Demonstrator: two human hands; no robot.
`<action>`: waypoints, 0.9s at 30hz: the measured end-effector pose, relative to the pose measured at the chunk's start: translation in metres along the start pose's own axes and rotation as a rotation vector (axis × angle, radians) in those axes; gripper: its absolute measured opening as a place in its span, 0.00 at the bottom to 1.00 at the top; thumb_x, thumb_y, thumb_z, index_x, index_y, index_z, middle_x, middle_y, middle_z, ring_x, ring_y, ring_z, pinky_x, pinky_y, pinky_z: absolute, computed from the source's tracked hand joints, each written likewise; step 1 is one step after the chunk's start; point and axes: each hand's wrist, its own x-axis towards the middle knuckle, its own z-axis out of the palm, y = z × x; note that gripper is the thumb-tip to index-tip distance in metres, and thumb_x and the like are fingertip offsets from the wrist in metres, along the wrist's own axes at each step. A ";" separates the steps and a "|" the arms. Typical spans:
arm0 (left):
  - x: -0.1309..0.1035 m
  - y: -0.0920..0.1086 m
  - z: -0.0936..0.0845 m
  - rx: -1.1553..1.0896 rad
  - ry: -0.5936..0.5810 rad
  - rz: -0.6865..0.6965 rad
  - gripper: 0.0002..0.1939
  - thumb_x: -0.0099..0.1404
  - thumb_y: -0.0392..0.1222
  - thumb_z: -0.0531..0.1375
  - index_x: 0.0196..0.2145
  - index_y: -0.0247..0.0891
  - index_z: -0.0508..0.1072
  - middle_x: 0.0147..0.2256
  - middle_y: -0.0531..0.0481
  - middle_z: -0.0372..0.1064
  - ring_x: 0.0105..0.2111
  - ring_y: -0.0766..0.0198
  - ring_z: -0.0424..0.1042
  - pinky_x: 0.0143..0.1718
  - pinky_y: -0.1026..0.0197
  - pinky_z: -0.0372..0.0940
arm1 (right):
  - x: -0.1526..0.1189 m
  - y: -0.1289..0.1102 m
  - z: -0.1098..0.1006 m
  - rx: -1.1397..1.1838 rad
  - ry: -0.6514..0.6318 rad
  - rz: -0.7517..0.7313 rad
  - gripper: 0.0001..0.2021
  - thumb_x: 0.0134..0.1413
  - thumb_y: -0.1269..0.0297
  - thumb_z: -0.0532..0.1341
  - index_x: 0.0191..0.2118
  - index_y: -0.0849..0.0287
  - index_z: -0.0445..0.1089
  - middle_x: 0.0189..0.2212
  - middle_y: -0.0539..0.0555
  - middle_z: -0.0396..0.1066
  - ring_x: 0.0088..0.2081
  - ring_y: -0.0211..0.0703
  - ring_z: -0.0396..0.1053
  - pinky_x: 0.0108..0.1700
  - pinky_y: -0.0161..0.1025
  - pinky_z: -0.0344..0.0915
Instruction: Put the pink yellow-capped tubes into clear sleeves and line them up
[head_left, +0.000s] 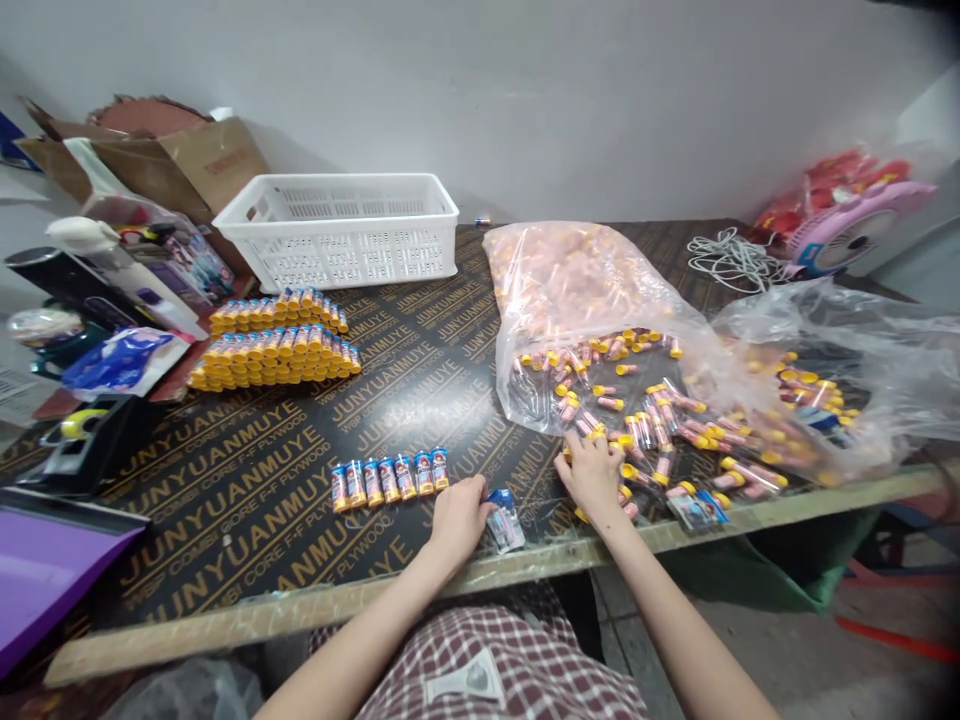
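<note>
1. Fingers of the left hand are bent close together between the blue-capped tube row and a small clear packet; whether they pinch anything is hard to tell.
2. The right hand has its fingers apart, reaching down among loose yellow-capped tubes, some of which it touches.
3. Seven tubes make the row, side by side, with a strip of tabletop between them and the wooden front edge.
4. A gap of board separates the two hands; a wider stretch runs from the row back to the white basket.
5. Stacked tubes lie just in front of the basket, left of that stretch.
6. A clear bag bounds it on the right, its mouth open towards the loose tubes.
</note>
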 end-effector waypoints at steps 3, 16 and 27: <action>-0.003 0.001 0.001 -0.044 0.073 -0.008 0.04 0.55 0.37 0.61 0.27 0.39 0.67 0.30 0.52 0.66 0.29 0.64 0.66 0.30 0.64 0.53 | -0.004 -0.002 -0.009 0.183 0.070 -0.003 0.14 0.56 0.66 0.51 0.45 0.60 0.69 0.32 0.58 0.72 0.39 0.51 0.63 0.43 0.48 0.54; 0.011 -0.007 -0.028 -1.338 0.124 -0.386 0.19 0.43 0.46 0.68 0.32 0.35 0.70 0.22 0.54 0.70 0.22 0.67 0.68 0.27 0.64 0.64 | -0.058 -0.045 -0.051 1.302 0.001 0.192 0.15 0.53 0.63 0.60 0.47 0.56 0.69 0.41 0.56 0.73 0.39 0.46 0.73 0.43 0.45 0.71; 0.012 -0.008 -0.043 -1.492 0.319 -0.516 0.18 0.39 0.50 0.70 0.21 0.32 0.73 0.21 0.51 0.70 0.22 0.69 0.68 0.29 0.64 0.65 | -0.065 -0.063 -0.058 1.154 0.112 -0.029 0.15 0.54 0.70 0.58 0.48 0.53 0.69 0.45 0.54 0.72 0.44 0.46 0.71 0.45 0.44 0.70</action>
